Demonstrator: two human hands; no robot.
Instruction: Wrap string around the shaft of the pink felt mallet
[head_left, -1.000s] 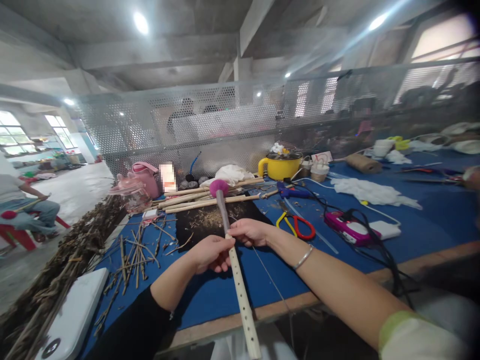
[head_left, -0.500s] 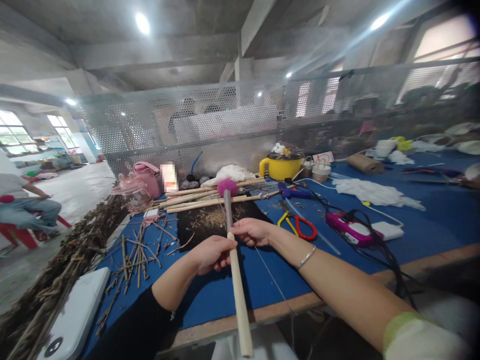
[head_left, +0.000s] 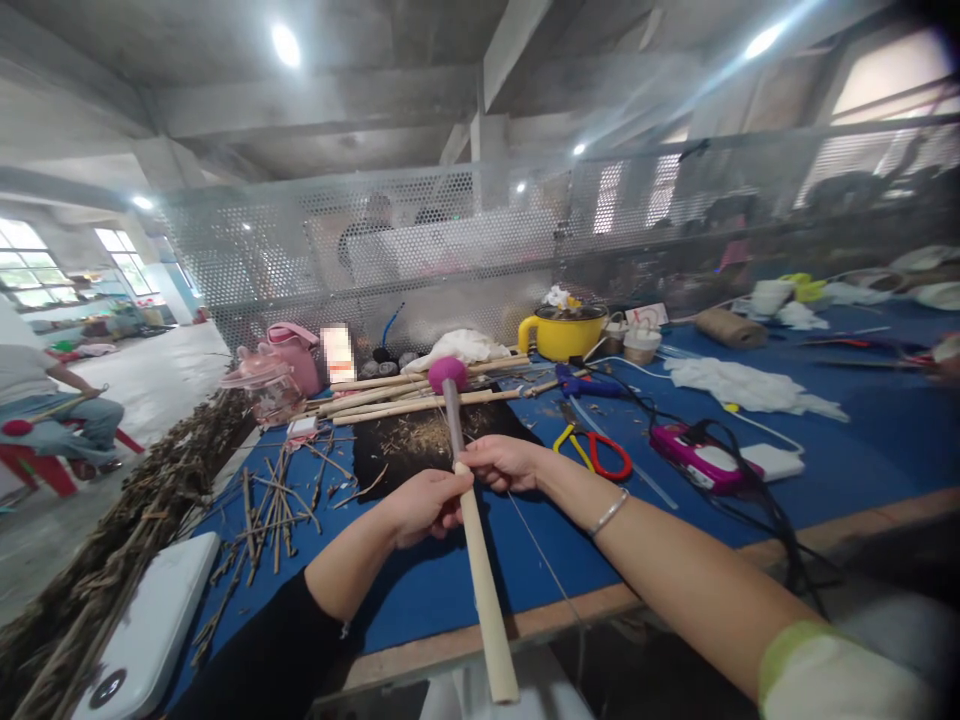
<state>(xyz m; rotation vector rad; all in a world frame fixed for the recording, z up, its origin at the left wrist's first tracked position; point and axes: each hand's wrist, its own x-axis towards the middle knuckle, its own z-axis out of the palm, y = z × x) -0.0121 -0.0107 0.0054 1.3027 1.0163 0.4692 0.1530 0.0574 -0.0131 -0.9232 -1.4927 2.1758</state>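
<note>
A mallet with a round purple head (head_left: 448, 375), a grey-wrapped neck (head_left: 453, 418) and a pale wooden handle (head_left: 486, 590) points away from me, its butt end near my lap. My left hand (head_left: 429, 505) pinches it between thumb and fingers at the top of the bare wood. Just above, my right hand (head_left: 501, 463) is closed at the lower end of the grey wrap, fingertips against the shaft. A thin thread (head_left: 546, 558) runs from beneath my right hand down over the table edge; whether the fingers also grip it is hard to see.
Wooden sticks (head_left: 397, 405) lie behind a dark cloth (head_left: 379, 455) with shavings. Twigs (head_left: 274, 510) and a white phone-like device (head_left: 154, 620) are at left. Red-and-yellow scissors-like pliers (head_left: 600, 455), a glue gun (head_left: 589, 383), a purple device (head_left: 694, 455) with cables and a yellow pot (head_left: 566, 330) stand right.
The mallet has turned slightly: its head has shifted a little left and its butt end right. Both hands keep nearly the same place.
</note>
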